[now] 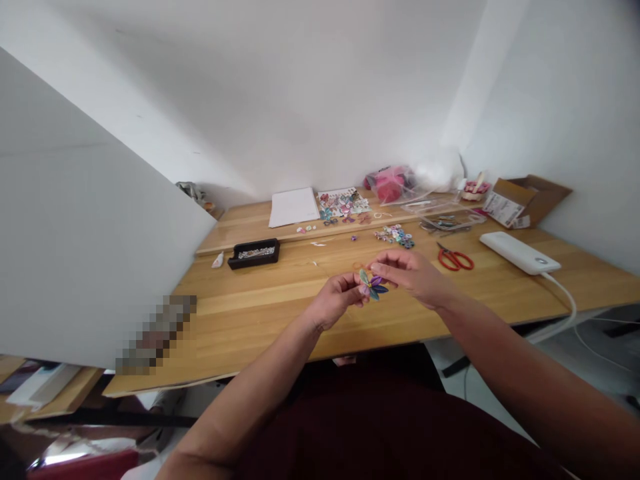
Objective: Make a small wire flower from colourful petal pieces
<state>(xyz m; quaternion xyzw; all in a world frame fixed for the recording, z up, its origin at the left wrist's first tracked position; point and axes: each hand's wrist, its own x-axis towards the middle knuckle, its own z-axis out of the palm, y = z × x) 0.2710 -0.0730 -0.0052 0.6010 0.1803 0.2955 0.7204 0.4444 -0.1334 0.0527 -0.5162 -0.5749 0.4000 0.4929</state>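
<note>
A small flower ornament point(373, 285) with green, purple and dark blue petals and a yellow centre is held up over the near part of the wooden table. My left hand point(341, 297) pinches its left side between thumb and fingers. At its upper right, the fingers of my right hand point(403, 272) are closed at a purple petal. A thin orange strand point(359, 266) shows just behind the fingertips; whether it is joined to the flower I cannot tell.
Red-handled scissors point(455, 259) and a white power strip point(520, 253) lie to the right. Behind my hands are a pile of beads point(396, 235) and loose flower pieces point(345, 203). A black tray point(253, 253) sits left. An open cardboard box point(530, 197) stands at the back right.
</note>
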